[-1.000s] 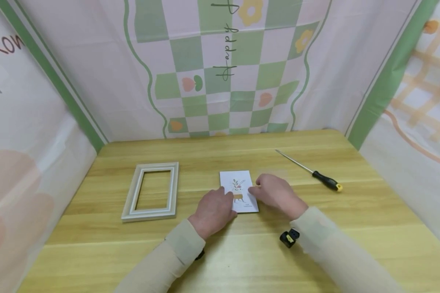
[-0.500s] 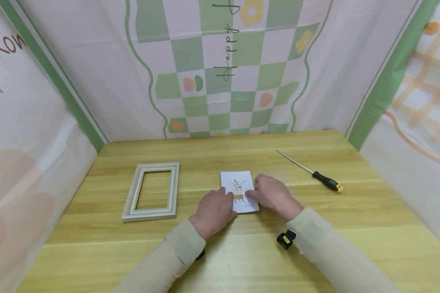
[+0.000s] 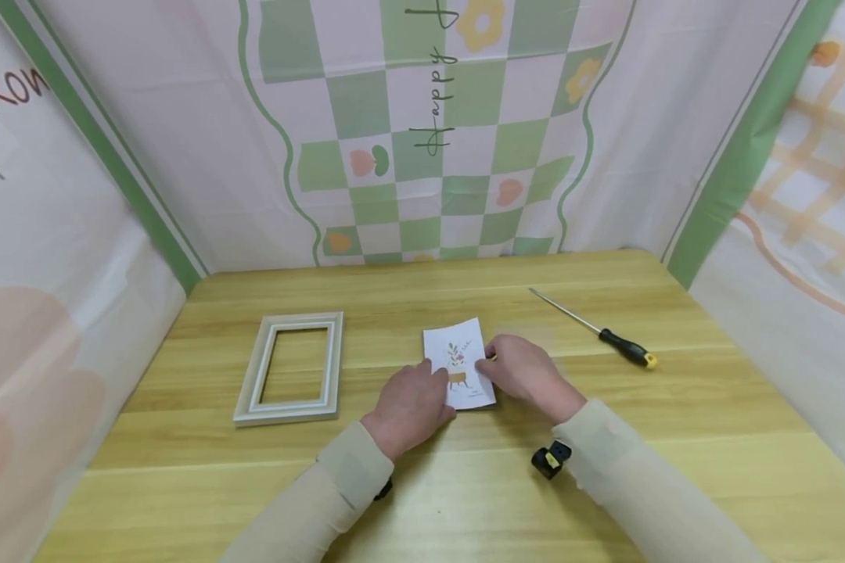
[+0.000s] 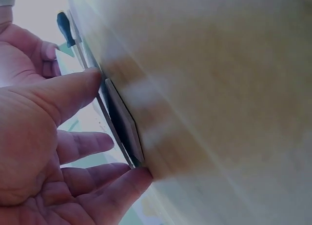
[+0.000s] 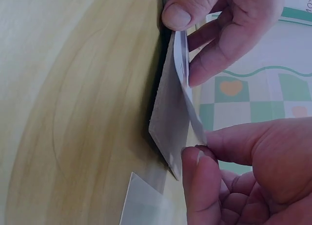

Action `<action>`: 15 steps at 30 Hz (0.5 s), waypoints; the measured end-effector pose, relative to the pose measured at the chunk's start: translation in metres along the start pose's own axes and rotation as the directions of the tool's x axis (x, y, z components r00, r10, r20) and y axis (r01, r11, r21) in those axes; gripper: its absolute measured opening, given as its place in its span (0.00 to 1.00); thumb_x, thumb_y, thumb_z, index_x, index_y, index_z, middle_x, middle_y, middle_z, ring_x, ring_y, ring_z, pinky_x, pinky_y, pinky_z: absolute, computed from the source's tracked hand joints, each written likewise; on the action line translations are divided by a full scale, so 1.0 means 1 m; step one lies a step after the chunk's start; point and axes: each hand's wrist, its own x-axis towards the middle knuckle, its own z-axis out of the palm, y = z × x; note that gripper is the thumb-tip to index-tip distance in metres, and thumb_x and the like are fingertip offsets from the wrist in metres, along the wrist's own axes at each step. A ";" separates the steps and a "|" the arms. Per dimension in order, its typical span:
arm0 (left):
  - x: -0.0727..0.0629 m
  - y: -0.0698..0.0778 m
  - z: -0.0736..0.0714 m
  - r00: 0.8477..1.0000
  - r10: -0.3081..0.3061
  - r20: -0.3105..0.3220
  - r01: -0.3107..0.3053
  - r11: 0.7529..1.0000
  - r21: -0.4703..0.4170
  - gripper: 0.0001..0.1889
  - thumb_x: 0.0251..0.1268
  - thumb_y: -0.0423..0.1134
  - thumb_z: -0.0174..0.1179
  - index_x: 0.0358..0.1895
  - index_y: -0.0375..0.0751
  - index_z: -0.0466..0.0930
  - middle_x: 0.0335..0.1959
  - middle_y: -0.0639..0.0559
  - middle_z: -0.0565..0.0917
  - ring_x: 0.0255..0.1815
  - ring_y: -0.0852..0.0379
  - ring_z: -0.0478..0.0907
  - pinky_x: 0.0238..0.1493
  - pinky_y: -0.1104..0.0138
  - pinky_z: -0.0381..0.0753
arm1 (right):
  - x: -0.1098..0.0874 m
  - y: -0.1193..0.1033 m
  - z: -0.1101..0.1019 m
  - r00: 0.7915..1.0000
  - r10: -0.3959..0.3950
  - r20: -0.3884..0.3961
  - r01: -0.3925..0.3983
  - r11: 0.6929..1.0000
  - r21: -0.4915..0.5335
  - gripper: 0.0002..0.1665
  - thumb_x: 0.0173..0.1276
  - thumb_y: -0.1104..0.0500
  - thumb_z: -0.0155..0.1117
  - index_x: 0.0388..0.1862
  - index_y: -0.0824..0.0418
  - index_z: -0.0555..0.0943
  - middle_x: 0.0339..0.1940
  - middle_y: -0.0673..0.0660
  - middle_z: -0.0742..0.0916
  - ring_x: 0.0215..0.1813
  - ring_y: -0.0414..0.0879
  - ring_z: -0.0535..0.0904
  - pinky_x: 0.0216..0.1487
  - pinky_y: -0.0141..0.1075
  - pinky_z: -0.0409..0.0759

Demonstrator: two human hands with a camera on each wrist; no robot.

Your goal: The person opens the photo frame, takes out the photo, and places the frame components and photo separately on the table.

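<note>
A white card (image 3: pixel 465 332) printed with a plant lies on a thin backing board (image 5: pixel 168 117) at the middle of the table. My left hand (image 3: pixel 410 403) grips the board by its left side, thumb and fingers at its edges. A dark flap (image 4: pixel 121 122) shows under the board in the left wrist view. My right hand (image 3: pixel 528 374) pinches the card's right edge between thumb and finger. There the card bends up and stands apart from the board, while its other side stays under the left hand.
An empty cream picture frame (image 3: pixel 332 367) lies on the left of the wooden table (image 3: pixel 422 500). At the right is a screwdriver (image 3: pixel 627 346) with a black and yellow handle. A clear sheet (image 5: pixel 144 205) lies beside the board in the right wrist view.
The card's right side has risen and curved away from the board, its far corner now higher. My right hand has shifted slightly; the left hand has stayed in place.
</note>
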 end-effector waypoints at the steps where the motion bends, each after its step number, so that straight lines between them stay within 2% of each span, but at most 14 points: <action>1: 0.000 0.000 0.000 1.000 0.003 -0.001 -0.003 1.000 0.000 0.23 0.68 0.56 0.69 0.48 0.38 0.83 0.37 0.46 0.84 0.30 0.52 0.80 0.31 0.62 0.82 | -0.001 0.000 0.000 1.000 -0.003 0.001 0.003 1.000 0.012 0.16 0.75 0.52 0.61 0.47 0.63 0.86 0.39 0.56 0.88 0.35 0.47 0.79 0.36 0.39 0.77; 6: 0.000 -0.004 -0.004 1.000 -0.010 0.023 0.011 0.998 -0.066 0.23 0.69 0.56 0.68 0.49 0.38 0.82 0.35 0.47 0.84 0.31 0.54 0.79 0.32 0.62 0.82 | -0.004 0.002 -0.002 0.999 -0.018 0.036 0.014 0.992 0.122 0.14 0.78 0.54 0.56 0.36 0.60 0.84 0.24 0.54 0.83 0.24 0.45 0.76 0.27 0.37 0.74; 11: 0.002 -0.011 -0.009 0.995 -0.071 0.066 0.083 0.975 -0.207 0.19 0.72 0.54 0.66 0.45 0.39 0.80 0.29 0.51 0.80 0.27 0.57 0.74 0.30 0.64 0.77 | -0.005 0.004 -0.003 0.997 -0.035 0.063 0.019 0.972 0.234 0.16 0.79 0.55 0.54 0.32 0.59 0.81 0.23 0.55 0.83 0.22 0.44 0.77 0.27 0.37 0.77; 15: 0.002 -0.017 -0.012 0.987 -0.147 0.062 0.159 0.936 -0.313 0.16 0.75 0.50 0.63 0.46 0.38 0.80 0.29 0.50 0.82 0.26 0.56 0.74 0.31 0.63 0.77 | -0.005 0.005 -0.003 0.996 -0.036 0.080 0.009 0.949 0.315 0.16 0.80 0.55 0.55 0.32 0.60 0.80 0.24 0.55 0.83 0.22 0.44 0.77 0.26 0.36 0.78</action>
